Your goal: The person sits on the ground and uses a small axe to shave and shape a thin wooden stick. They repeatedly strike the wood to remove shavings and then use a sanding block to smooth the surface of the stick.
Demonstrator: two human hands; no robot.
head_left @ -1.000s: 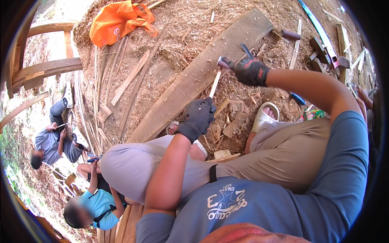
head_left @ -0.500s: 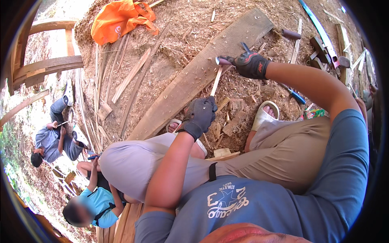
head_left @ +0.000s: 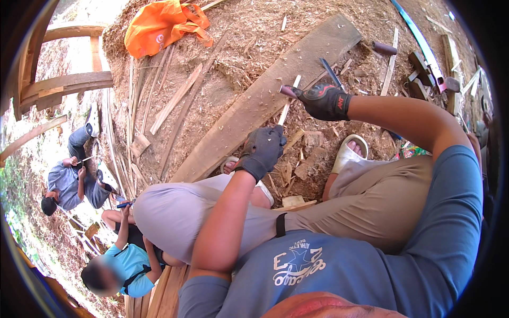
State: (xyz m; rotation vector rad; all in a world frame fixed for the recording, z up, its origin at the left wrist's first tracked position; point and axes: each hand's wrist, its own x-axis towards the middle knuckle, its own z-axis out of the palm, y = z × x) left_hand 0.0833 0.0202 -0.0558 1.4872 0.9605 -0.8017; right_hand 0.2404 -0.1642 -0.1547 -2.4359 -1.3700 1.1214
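My left hand (head_left: 262, 151), in a dark glove, is closed round the lower end of a thin pale wooden stick (head_left: 289, 106), which points up and away. My right hand (head_left: 326, 100), in a black glove with red marks, is closed on a short tool with a shiny brownish-purple end (head_left: 288, 91). That end lies beside the upper part of the stick; contact is unclear. The rest of the tool is hidden in the fist. Behind the right hand shows a narrow dark tool (head_left: 331, 73) with a pale edge. Beneath the stick lies a long wide plank (head_left: 249, 116).
Wood shavings and strips cover the ground. An orange bag (head_left: 161, 29) lies at the far left. A long blue-white tool (head_left: 421, 42), a brown cylinder (head_left: 384, 48) and wood blocks lie at far right. Two people (head_left: 130, 265) (head_left: 69, 183) sit at left near a wooden frame (head_left: 63, 87).
My right hand and its tool have come slightly nearer, down along the stick, so more of the stick's far end shows. My left hand has barely moved. The view has shifted slightly.
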